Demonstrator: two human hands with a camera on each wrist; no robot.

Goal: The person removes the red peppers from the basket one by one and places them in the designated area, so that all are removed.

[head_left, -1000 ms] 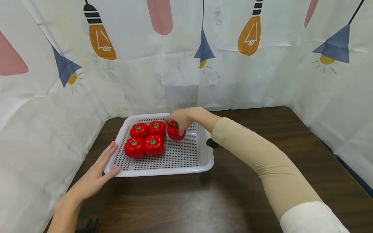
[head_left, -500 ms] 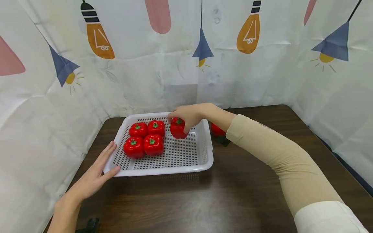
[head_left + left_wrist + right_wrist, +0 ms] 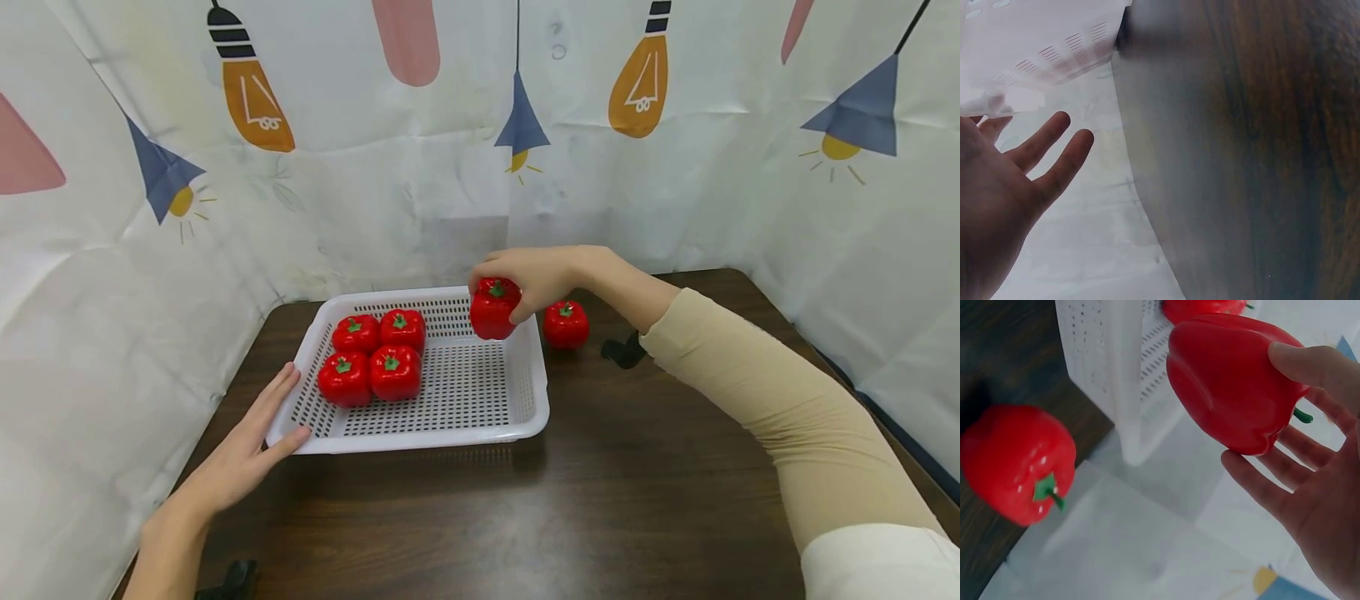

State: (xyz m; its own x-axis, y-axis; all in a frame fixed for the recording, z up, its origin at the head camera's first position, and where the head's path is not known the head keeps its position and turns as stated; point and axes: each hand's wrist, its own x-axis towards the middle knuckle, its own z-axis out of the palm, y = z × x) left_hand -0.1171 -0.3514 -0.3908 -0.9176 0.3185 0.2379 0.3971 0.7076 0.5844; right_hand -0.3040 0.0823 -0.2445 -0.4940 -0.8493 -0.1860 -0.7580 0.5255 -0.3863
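Note:
A red bell pepper with a green stem is held between the thumb and fingers of my right hand. In the head view this pepper hangs over the back right part of a white perforated basket. My left hand rests on the basket's left end, its fingers spread along the rim. Several red bell peppers sit together in the left half of the basket. One more bell pepper stands on the table just outside the basket's right end; the right wrist view shows it too.
The dark wooden table runs in front of and to the right of the basket. White curtain printed with lamps and bulbs encloses the back and sides. A black strap piece shows below the right wrist.
My right hand has lifted the bell pepper and carried it right, from inside the basket toward its right rim. The bell pepper on the table has come into full view. My left hand stays put.

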